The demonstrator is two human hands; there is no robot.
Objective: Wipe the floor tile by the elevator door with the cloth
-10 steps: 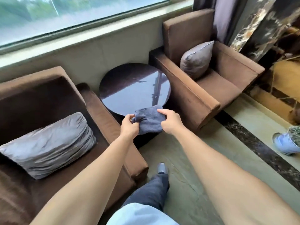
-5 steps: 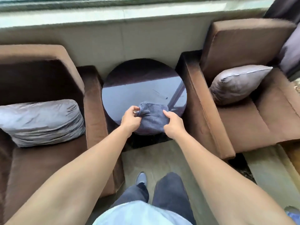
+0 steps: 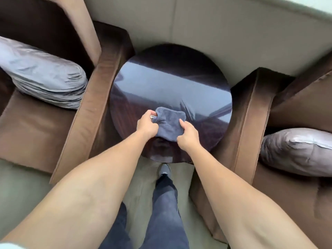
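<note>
Two brown armchairs with grey cushions flank a glossy round table, seemingly against a beige wall.

2 armchairs, 2 cushions, 1 round table, 1 cloth, 2 hands.

Your grey-blue cloth is bunched and crumpled, soft and ribbed in texture, stretched between your two fists just above the near part of a dark round table.
</note>
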